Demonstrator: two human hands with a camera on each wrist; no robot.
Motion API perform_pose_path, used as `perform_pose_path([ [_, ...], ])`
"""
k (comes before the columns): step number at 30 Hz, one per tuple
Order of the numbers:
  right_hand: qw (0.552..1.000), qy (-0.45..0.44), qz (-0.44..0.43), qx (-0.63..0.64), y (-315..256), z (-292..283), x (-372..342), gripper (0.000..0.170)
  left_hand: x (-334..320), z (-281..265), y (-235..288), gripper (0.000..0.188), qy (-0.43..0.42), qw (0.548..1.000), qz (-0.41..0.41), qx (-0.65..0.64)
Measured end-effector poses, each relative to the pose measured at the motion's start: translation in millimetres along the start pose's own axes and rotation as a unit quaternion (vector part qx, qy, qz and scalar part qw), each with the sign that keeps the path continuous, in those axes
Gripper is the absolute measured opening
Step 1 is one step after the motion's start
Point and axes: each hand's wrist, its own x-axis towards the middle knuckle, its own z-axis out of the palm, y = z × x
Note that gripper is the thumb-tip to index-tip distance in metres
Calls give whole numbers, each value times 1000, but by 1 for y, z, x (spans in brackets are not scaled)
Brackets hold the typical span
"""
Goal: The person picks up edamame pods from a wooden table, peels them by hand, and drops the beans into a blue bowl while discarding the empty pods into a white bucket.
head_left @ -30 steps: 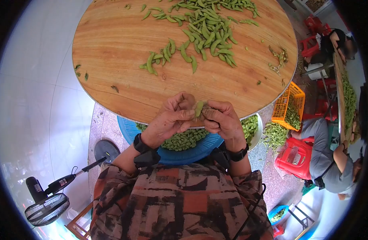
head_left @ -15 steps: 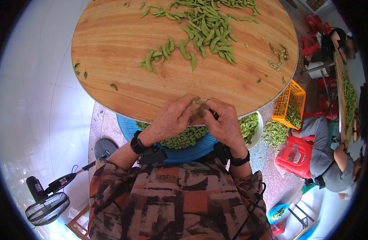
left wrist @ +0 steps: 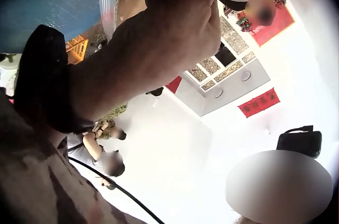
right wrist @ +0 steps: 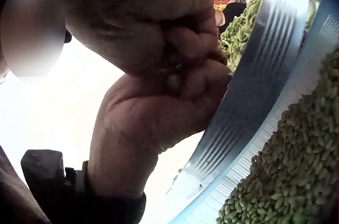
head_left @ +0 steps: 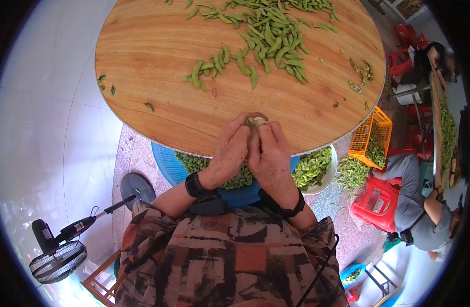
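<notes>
Both hands meet at the near edge of the wooden table [head_left: 194,115], knuckles close together. My left hand [head_left: 231,149] and right hand [head_left: 271,156] pinch a bean pod [head_left: 252,124] between them; the fingers hide most of it, and a pale green bit shows at the fingertips. From the right wrist, a small pale bean [right wrist: 174,81] shows between the two hands. Right below them stands a blue basin [head_left: 163,166] holding many shelled green beans [head_left: 240,179]. Ahead on the tabletop lies a heap of unshelled pods [head_left: 276,43], with a small cluster [head_left: 209,66] nearer the hands.
A white bowl [head_left: 333,171] of green pods or husks stands right of the basin. Farther right are an orange crate [head_left: 358,146], husks on the floor [head_left: 352,171] and a red stool [head_left: 373,204] beside a seated person. A fan [head_left: 58,261] stands at the left.
The pod, plainly seen between the hands earlier, is now mostly covered by the fingers. My hands have come together and moved slightly farther over the table, with the right hand turned knuckles up.
</notes>
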Motion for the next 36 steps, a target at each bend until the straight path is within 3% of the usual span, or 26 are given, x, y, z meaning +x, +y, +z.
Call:
perform_pose_path([
  [2, 1000, 0, 20, 18, 4, -4, 3, 16, -1, 2, 4, 34, -5, 999, -3, -46],
  [4, 999, 1, 40, 36, 8, -10, 5, 14, -2, 2, 8, 34, -8, 960, -110, -259],
  [5, 996, -3, 60, 71, 11, -14, 6, 13, -3, -2, 7, 34, -8, 959, -110, -259],
  [7, 991, -6, 80, 105, 18, -23, 6, 12, -6, -18, 4, 29, -100, 952, -99, -272],
  [8, 975, -39, 149, 164, 21, -29, 4, 12, -7, -25, 2, 29, -101, 952, -99, -272],
  [9, 948, -73, 216, 221, 25, -36, 2, 13, -10, -33, -1, 28, -128, 957, -106, -239],
  [11, 933, -97, 249, 241, 24, -62, 4, 15, -16, -46, 2, 27, -150, 961, -112, -205],
  [12, 915, -121, 282, 261, 24, -77, 6, 16, -19, -52, 8, 27, -260, 962, -50, -71],
  [13, 931, -159, 245, 221, 29, -97, 6, 17, -22, -58, 15, 27, -361, 930, 13, 66],
  [14, 942, -196, 206, 179, 35, -117, 5, 18, -24, -64, 23, 27, -357, 931, 14, 68],
  [16, 947, -288, 83, 112, 51, -150, 2, 21, -20, -74, 38, 23, -274, 935, 45, 219],
  [17, 952, -273, 123, 65, 54, -160, -5, 23, -12, -79, 40, 23, -145, 928, 72, 335],
  [18, 953, -256, 162, 18, 56, -168, -10, 24, -1, -85, 43, 23, -13, 893, 96, 440],
  [19, 940, -266, 200, -74, 54, -173, -6, 26, 12, -90, 49, 21, 73, 856, 165, 484],
  [20, 941, -265, 198, -75, 54, -172, -6, 26, 26, -95, 55, 19, 157, 807, 233, 520],
  [22, 955, -160, 207, -141, 60, -165, -9, 26, 50, -104, 57, 18, 180, 780, 231, 553],
  [23, 961, -145, 187, -145, 63, -162, -10, 26, 56, -107, 55, 17, 202, 752, 224, 587],
  [26, 976, -114, 162, -95, 54, -146, -3, 25, 66, -107, 49, 16, 224, 721, 204, 623],
  [30, 989, -78, 123, -15, 51, -119, 3, 24, 60, -111, 50, 17, 213, 723, 162, 637],
  [33, 985, -83, 140, 48, 38, -95, 9, 25, 53, -104, 50, 19, 197, 722, 227, 623],
  [35, 981, -75, 155, 86, 29, -75, 12, 25, 39, -80, 51, 19, 112, 870, 218, 428],
  [36, 969, -77, 174, 159, 25, -64, 13, 24, 32, -69, 45, 19, 106, 871, 218, 427],
])
